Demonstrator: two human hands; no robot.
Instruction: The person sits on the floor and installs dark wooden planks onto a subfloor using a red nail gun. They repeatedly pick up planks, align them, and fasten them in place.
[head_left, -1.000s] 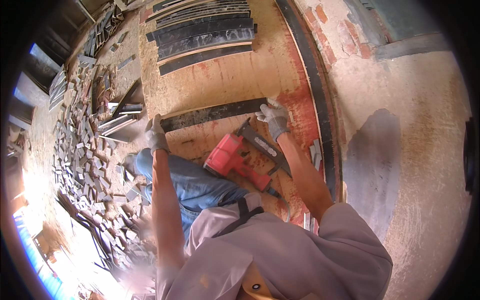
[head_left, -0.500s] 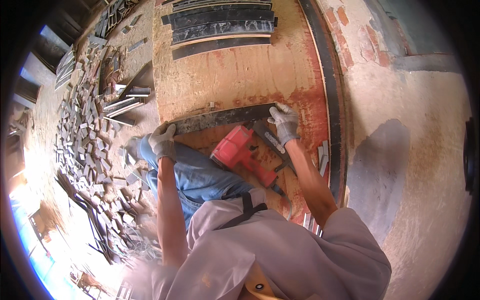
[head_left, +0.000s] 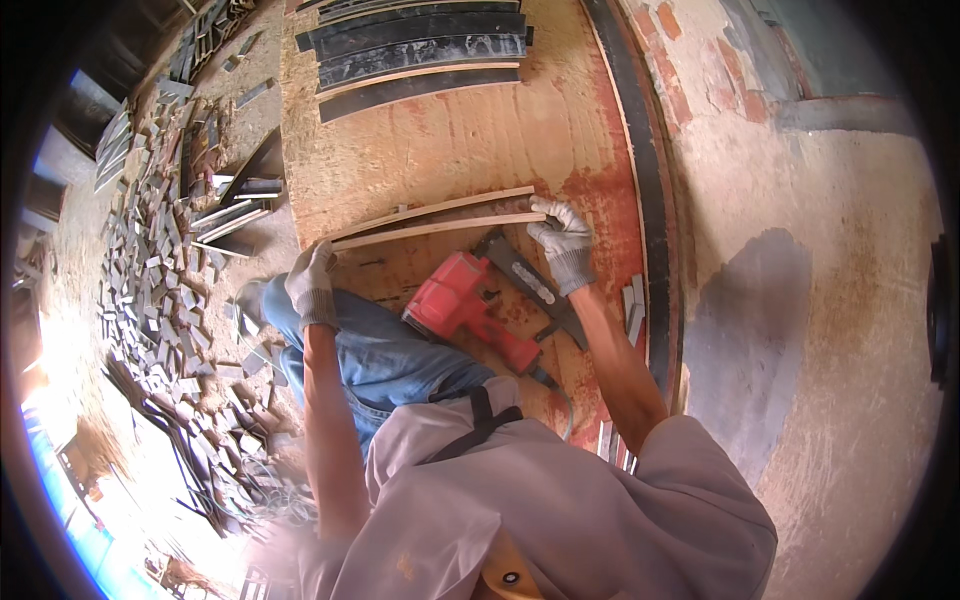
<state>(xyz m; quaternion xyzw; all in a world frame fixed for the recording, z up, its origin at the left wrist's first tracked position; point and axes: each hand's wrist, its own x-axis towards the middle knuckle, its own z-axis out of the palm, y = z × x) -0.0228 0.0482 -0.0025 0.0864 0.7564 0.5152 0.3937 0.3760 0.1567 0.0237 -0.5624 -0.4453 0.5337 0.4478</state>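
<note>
Two pale long edges of a dark-faced plywood strip (head_left: 440, 229) run between my gloved hands, close together at the left and apart at the right. Whether they belong to one strip or two, I cannot tell. My left hand (head_left: 312, 282) is closed on the left end. My right hand (head_left: 563, 240) pinches the right end of the nearer edge. Just below the strip, a red nail gun (head_left: 448, 295) with a black magazine lies on the plywood sheet (head_left: 420, 150), its hose trailing toward me. My bent knee in blue jeans is beside it.
Several dark strips (head_left: 420, 58) lie stacked at the far end of the sheet. Small offcuts (head_left: 165, 300) cover the floor at the left. A long dark strip (head_left: 655, 230) runs along the sheet's right edge, beside a worn plaster wall (head_left: 830, 250).
The strip has been tipped, so its pale edges show instead of its dark face. Both hands still hold its ends. The whole view has shifted slightly.
</note>
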